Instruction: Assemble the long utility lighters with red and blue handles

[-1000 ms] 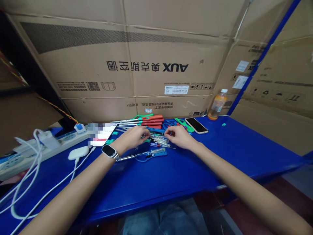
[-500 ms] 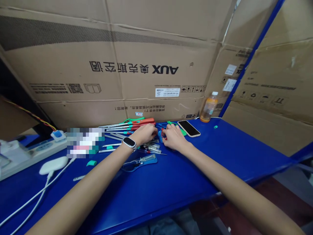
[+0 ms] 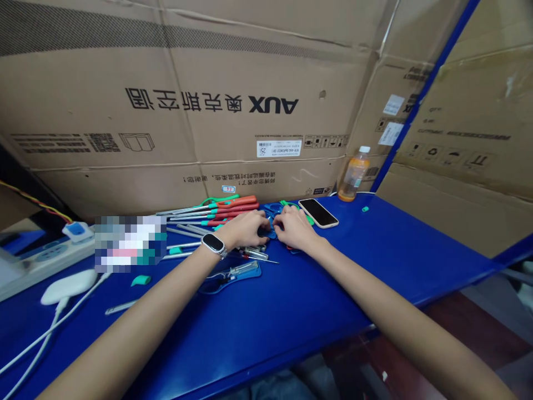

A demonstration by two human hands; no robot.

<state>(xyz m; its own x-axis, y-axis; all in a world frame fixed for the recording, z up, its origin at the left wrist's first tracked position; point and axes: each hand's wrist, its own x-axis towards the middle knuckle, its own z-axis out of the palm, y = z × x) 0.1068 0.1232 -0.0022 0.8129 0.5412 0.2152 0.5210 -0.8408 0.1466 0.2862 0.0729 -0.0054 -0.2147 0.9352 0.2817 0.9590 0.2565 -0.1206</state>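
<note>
Over the table point(image 3: 291, 311), left hand point(image 3: 250, 228) (curled) faces right hand point(image 3: 296, 226).

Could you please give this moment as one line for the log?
left hand: at blue pieces, grip unclear; right hand: opposite, grip unclear; behind left hand: red-handled tools; right of right hand: phone, bottle farther back

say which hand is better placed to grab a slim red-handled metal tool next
Probably the left hand: it is just in front of the slim red-handled metal tools, while the right hand sits farther off, nearer the black-screened phone in a pale case. Whether it holds anything is unclear.
</note>
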